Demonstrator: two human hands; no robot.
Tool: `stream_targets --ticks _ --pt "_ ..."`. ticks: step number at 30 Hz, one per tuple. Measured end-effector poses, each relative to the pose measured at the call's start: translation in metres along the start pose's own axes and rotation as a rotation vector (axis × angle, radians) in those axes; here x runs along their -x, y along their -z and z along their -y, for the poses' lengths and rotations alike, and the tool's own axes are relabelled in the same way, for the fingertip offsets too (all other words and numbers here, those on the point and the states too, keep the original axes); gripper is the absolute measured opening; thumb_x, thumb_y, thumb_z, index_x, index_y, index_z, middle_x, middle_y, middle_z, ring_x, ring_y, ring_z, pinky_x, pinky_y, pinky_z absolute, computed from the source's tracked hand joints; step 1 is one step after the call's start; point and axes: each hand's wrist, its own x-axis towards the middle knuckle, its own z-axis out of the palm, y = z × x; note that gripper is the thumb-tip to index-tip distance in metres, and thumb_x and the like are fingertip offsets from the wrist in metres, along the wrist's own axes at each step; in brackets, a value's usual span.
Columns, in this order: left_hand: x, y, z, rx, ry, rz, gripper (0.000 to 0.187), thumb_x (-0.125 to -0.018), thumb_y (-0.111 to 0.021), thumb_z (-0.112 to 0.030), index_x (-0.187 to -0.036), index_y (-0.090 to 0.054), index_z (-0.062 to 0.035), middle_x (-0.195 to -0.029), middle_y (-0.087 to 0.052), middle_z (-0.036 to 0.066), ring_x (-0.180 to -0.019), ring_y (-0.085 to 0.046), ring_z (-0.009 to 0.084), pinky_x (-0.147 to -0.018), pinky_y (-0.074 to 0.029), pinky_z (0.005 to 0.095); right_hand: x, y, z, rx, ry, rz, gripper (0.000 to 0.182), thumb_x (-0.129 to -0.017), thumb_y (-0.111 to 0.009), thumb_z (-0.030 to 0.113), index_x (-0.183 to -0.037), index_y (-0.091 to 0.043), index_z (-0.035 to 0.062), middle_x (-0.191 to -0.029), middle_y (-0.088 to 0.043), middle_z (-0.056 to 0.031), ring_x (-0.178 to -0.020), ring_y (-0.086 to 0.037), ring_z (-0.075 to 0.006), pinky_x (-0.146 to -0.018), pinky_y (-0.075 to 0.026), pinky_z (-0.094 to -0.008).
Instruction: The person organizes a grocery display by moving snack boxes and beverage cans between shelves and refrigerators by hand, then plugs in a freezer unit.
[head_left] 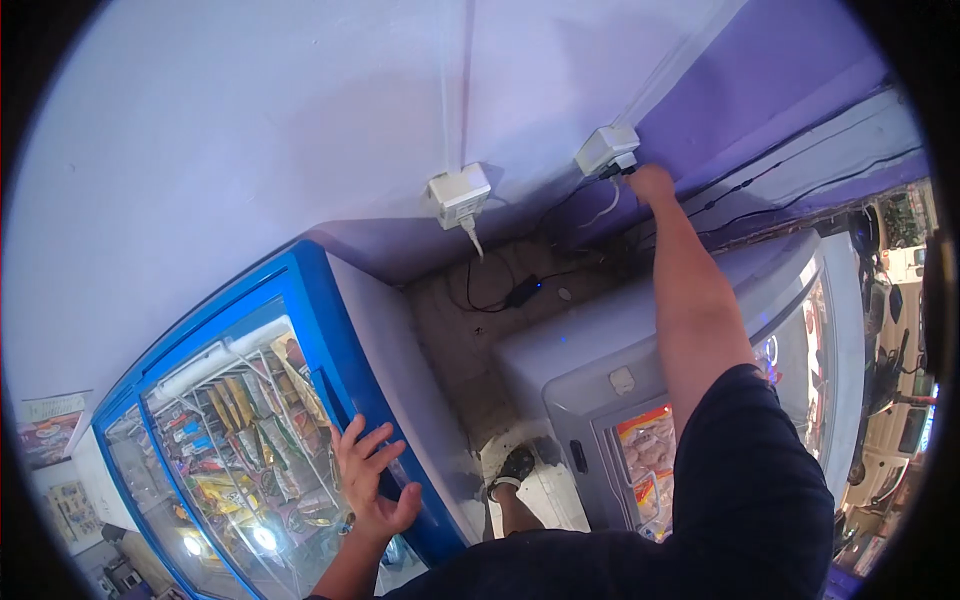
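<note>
My left hand [375,485] rests on the blue frame [350,370] of a glass-topped chest freezer, fingers spread and nothing held. Far ahead, my right arm stretches over a grey freezer [590,360] to the wall. There my right hand [652,186] is closed at a black plug [618,171] at the lower side of a white socket box [607,148]. Its fingertips are partly hidden by the hand itself. A second white socket box [458,192] on the same wall has a white plug and cord [473,237] in it.
A black power adapter [523,291] with a small blue light lies on the floor between the freezers, among loose cables. Wrapped goods [235,410] fill wire baskets in the blue freezer. My foot [515,465] stands in the narrow gap. Dark cables [760,178] run along the wall.
</note>
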Motion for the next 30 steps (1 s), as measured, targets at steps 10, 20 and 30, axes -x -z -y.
stream_targets --ticks 10,20,30 --pt "0.001 0.001 0.003 0.026 -0.003 0.012 0.035 -0.069 -0.062 -0.030 -0.093 -0.063 -0.0044 -0.108 -0.060 0.013 -0.120 -0.043 0.0364 -0.105 -0.013 0.0551 0.009 -0.003 0.010 0.039 0.012 -0.160 0.037 -0.075 -0.060 0.031 -0.093 -0.066 -0.0005 -0.103 -0.062 -0.0217 -0.100 -0.059 -0.0350 -0.085 -0.048 -0.0410" --pt "-0.007 0.002 -0.002 -0.033 0.007 0.063 0.035 -0.063 -0.066 -0.022 -0.095 -0.063 -0.0078 -0.111 -0.060 0.010 -0.120 -0.044 0.0348 -0.105 -0.013 0.0548 -0.013 -0.012 0.008 0.072 0.054 -0.116 0.038 -0.079 -0.053 0.029 -0.102 -0.064 0.0009 -0.111 -0.060 -0.0197 -0.105 -0.057 -0.0343 -0.087 -0.046 -0.0426" --pt "-0.007 -0.003 -0.008 -0.088 0.031 0.067 0.033 -0.065 -0.067 -0.014 -0.097 -0.062 -0.0124 -0.107 -0.062 0.004 -0.114 -0.050 0.0263 -0.106 -0.017 0.0517 0.268 0.127 0.023 -0.263 0.384 -0.493 0.041 -0.080 -0.061 0.040 -0.102 -0.063 0.0063 -0.091 -0.065 -0.0118 -0.085 -0.062 -0.0305 -0.072 -0.049 -0.0391"
